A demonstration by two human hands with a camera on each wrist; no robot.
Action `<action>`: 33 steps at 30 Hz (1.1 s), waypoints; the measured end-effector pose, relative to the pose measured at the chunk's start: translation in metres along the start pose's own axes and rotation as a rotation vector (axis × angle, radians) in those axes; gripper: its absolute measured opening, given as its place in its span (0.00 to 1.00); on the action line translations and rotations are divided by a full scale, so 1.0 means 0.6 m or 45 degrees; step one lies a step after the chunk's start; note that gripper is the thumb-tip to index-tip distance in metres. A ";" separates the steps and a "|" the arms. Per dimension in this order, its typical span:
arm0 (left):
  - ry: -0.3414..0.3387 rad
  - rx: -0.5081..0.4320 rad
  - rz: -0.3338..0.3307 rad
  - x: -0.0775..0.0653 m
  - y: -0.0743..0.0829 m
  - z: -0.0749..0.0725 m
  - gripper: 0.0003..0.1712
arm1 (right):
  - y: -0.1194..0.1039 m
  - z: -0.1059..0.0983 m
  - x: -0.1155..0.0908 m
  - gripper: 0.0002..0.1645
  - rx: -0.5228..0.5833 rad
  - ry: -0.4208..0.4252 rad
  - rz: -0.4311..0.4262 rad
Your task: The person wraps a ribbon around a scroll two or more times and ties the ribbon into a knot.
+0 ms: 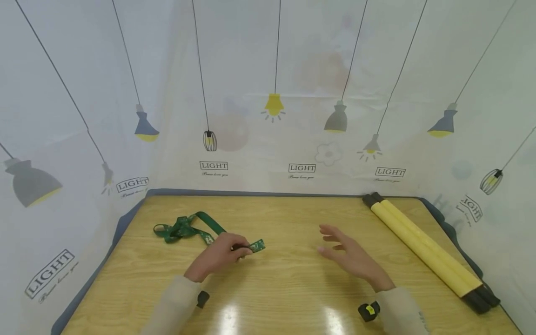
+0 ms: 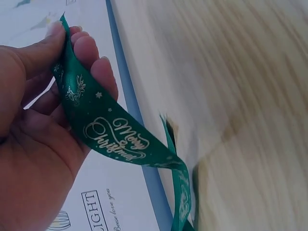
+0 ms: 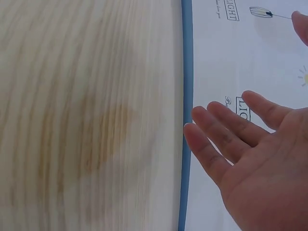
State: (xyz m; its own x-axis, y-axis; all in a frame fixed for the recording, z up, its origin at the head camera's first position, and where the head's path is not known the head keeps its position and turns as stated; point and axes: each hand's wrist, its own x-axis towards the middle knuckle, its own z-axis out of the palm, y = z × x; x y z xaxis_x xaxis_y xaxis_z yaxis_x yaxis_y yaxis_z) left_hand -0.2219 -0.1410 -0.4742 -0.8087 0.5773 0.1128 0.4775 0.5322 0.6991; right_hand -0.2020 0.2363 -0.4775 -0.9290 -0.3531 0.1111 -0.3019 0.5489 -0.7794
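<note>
A green ribbon [image 2: 115, 134] with silvery "Merry Christmas" lettering is pinched near one end between the thumb and fingers of my left hand [image 1: 224, 251]. A short end of it sticks out past the fingertips toward the right in the head view. From the hand the ribbon runs back to a loose tangled heap [image 1: 182, 229] on the left of the table. My right hand [image 1: 353, 260] hovers over the right half of the table with fingers spread and relaxed, holding nothing. In the right wrist view its palm [image 3: 274, 178] and several fingers show.
Two yellow rolls [image 1: 423, 244] with black ends lie side by side, slanting along the right edge of the wooden table [image 1: 284, 214]. A white sheet printed with lamps [image 1: 274, 106] hangs behind and at both sides. Each wrist wears a small black device [image 1: 369, 311].
</note>
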 end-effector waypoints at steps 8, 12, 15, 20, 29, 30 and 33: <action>-0.078 -0.065 0.010 0.017 0.020 0.022 0.15 | -0.020 0.025 0.011 0.36 0.116 -0.082 0.014; -0.095 -0.058 0.033 0.024 0.029 0.032 0.16 | -0.032 0.036 0.015 0.35 0.137 -0.109 0.014; -0.112 -0.050 0.035 0.028 0.035 0.040 0.16 | -0.039 0.044 0.019 0.33 0.133 -0.132 0.002; -0.128 -0.025 0.040 0.035 0.046 0.054 0.15 | -0.048 0.060 0.025 0.31 0.113 -0.191 0.004; -0.180 -0.064 0.134 0.045 0.064 0.078 0.15 | -0.056 0.082 0.028 0.24 0.240 -0.344 0.021; -0.184 -0.070 0.140 0.045 0.065 0.080 0.15 | -0.056 0.085 0.027 0.22 0.259 -0.363 0.010; -0.189 -0.072 0.142 0.047 0.066 0.084 0.16 | -0.055 0.092 0.027 0.18 0.274 -0.394 -0.048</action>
State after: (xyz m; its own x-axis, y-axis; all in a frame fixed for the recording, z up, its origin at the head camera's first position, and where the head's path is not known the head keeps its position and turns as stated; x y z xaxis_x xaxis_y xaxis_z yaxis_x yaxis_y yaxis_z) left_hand -0.2086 -0.0725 -0.4791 -0.6904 0.7180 0.0889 0.5377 0.4270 0.7271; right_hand -0.1952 0.1706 -0.4843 -0.7994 -0.6004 -0.0235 -0.2525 0.3711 -0.8936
